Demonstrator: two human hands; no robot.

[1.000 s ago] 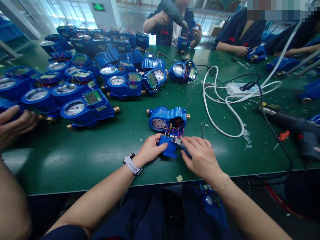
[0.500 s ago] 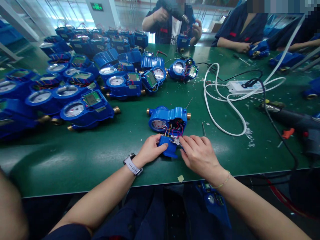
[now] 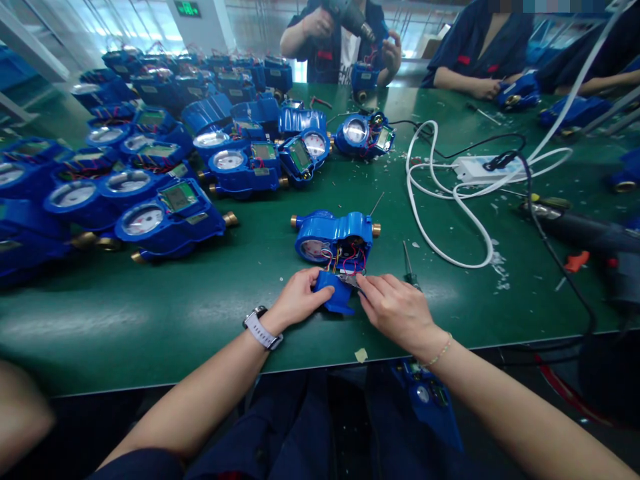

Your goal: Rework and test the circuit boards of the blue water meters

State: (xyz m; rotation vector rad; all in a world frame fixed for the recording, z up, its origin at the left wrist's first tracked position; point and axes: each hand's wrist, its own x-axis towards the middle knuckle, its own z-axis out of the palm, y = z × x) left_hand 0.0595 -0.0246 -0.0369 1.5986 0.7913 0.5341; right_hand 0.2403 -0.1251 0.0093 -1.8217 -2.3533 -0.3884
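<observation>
In the head view, I see the left hand [image 3: 301, 297] gripping a blue cover [image 3: 336, 293], thumb on top, at the near side of an opened blue meter [image 3: 345, 228]. The meter lies on the green table [image 3: 200, 327] straight ahead of the person, coloured wires [image 3: 356, 253] running from its open end toward the cover. The right hand [image 3: 397, 308], fingers closed, holds a metal-tipped tool [image 3: 350, 281] with its tip at the cover's edge; the hands sit close but apart. Just beyond the right hand lies a screwdriver [image 3: 410, 270]. More blue meters [image 3: 173, 213] crowd the left, a power strip [image 3: 470, 170] rests farther right, and across the table a co-worker [image 3: 320, 53] holds a heat gun [image 3: 347, 17].
</observation>
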